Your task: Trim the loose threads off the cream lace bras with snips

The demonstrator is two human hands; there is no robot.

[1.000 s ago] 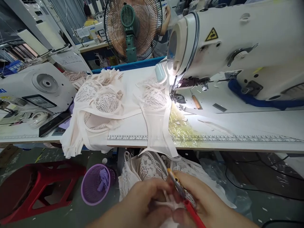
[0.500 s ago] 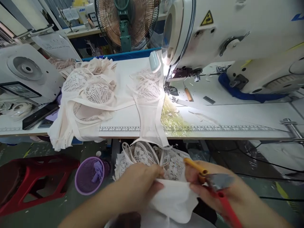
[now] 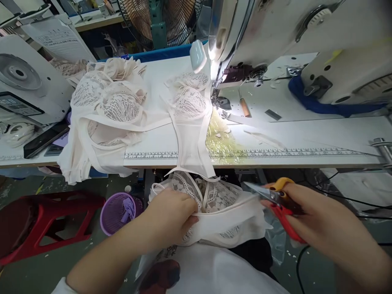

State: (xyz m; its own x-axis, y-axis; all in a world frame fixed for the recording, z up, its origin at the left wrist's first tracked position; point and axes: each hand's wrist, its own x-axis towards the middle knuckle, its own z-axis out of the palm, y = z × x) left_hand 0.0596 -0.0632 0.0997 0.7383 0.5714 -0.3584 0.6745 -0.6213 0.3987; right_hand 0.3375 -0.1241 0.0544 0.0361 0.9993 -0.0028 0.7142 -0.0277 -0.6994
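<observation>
My left hand (image 3: 173, 212) pinches the edge of a white lace bra (image 3: 232, 218) that lies across my lap. Its lace cups face up, and a plain white band runs to the right from my fingers. In my right hand (image 3: 318, 216) is a pair of scissors (image 3: 280, 200) with one orange-yellow and one red handle. The blades point left, above the bra's right end. Another pale bra (image 3: 191, 118) lies on the sewing table, its lower part hanging over the front edge.
A sewing machine (image 3: 269, 36) with its lamp lit stands at the right. Left of it lies a pile of pale lace bras (image 3: 114, 110). A wooden-handled tool (image 3: 244, 107) rests by the needle. On the floor are a purple basket (image 3: 112, 216) and a red stool (image 3: 45, 222).
My right hand has moved right and up, turning the scissors so the blades point left. The bra's band now lies spread to the right. My left hand has moved slightly up. The view has tilted down.
</observation>
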